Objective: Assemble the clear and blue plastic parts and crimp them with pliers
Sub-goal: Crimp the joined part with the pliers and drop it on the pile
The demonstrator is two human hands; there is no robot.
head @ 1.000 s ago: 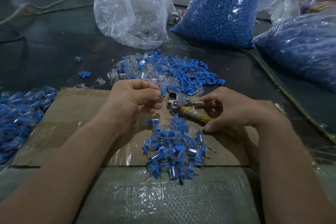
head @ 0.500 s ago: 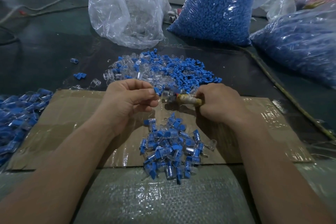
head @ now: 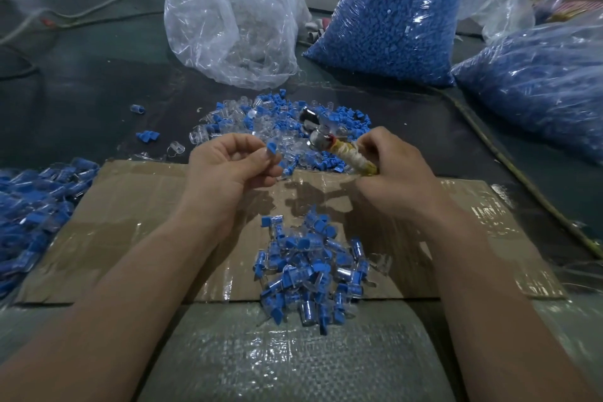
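My left hand (head: 228, 166) pinches a small clear and blue part (head: 273, 153) between thumb and fingers, above the far edge of the cardboard sheet (head: 130, 206). My right hand (head: 391, 173) grips the pliers (head: 329, 137) by their cloth-wrapped handles; the metal jaws point away over the loose pile of clear and blue pieces (head: 277, 121). The pliers' jaws are apart from the part in my left hand. A heap of joined clear and blue parts (head: 310, 268) lies on the cardboard near me.
A clear bag (head: 228, 19) holding clear pieces stands at the back, a full bag of blue pieces (head: 391, 19) beside it, another blue bag (head: 538, 81) at right. More joined parts (head: 32, 206) are piled at left. A cable (head: 509, 160) runs down the right.
My right hand has lifted the pliers off the cardboard and swung their jaws up and away over the loose pile. My left hand has turned the part slightly but stays in place.
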